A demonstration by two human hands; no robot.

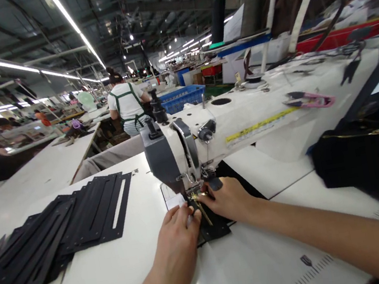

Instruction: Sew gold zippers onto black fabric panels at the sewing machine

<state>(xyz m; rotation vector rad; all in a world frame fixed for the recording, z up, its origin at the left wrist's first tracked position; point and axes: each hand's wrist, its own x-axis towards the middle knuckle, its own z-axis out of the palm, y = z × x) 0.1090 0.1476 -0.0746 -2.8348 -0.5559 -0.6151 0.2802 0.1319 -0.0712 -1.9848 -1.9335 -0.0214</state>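
Note:
A black panel with a gold-toothed zipper lies under the presser foot of a white and grey sewing machine. At its left edge, my left hand is closed, with thumb and fingertips together on the panel. My right hand is pinched near the needle, where a bit of gold metal of the zipper shows at the fingertips. A small white piece lies just beyond my left fingers. More black material shows behind my right hand.
Several black slotted panels lie fanned out on the left of the table. Dark material with gold metal parts sits at the right. Pink-handled thread snips rest on the machine arm. A person in an apron stands beyond, near a blue crate.

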